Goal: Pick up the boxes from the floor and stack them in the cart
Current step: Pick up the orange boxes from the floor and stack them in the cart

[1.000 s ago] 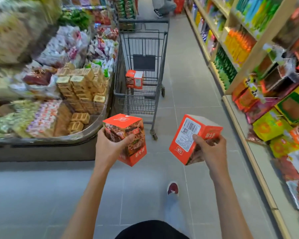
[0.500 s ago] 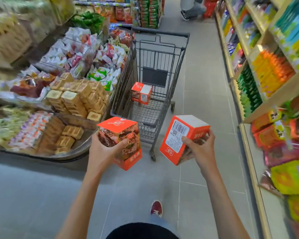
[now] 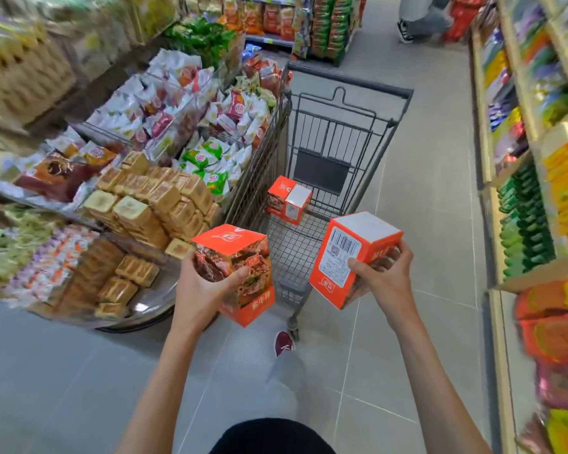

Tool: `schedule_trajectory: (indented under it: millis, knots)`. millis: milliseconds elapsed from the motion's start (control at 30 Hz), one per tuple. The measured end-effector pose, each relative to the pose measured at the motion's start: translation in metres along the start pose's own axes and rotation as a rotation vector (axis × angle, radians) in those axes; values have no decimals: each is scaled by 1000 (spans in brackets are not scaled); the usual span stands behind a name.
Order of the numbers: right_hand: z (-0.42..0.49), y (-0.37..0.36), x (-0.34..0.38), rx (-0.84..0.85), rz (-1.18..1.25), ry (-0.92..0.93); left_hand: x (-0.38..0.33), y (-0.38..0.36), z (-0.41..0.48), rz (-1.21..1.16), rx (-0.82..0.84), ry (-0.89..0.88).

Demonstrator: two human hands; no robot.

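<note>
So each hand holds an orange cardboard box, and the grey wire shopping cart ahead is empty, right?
No. The head view shows the grey wire shopping cart is not empty: what look like two orange cardboard boxes sit side by side inside it. The rest holds: the left hand grips the food-picture box, the right hand the barcode box.

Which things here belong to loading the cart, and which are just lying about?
Job: left hand holding picture-side box; right hand holding barcode-side box; cart; loaded boxes.
Just about: snack display bin; right-hand shelves; another person's legs.
</note>
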State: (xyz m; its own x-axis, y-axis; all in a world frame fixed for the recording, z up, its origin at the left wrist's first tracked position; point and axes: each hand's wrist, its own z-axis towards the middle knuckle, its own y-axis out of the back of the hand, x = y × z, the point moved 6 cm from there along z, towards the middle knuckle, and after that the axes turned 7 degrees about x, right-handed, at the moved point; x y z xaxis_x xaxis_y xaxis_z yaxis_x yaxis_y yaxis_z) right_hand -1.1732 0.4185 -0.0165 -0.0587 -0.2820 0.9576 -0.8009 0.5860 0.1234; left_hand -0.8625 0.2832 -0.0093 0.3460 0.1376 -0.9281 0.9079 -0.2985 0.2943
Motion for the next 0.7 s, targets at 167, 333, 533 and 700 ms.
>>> schedule_trajectory:
  millis: [167, 333, 533, 700]
  knots:
    - [76, -11, 18, 26, -35, -22, -10, -18, 72, 23, -3, 30]
    - [151, -16, 32, 61, -81, -35, -20, -46, 130, 57, 31, 60]
    - [236, -24, 18, 111, -151, -75, -31, -77, 166, 8, 41, 109]
    - [301, -42, -4, 165, -171, -136, -30, -100, 193, 55, 23, 145]
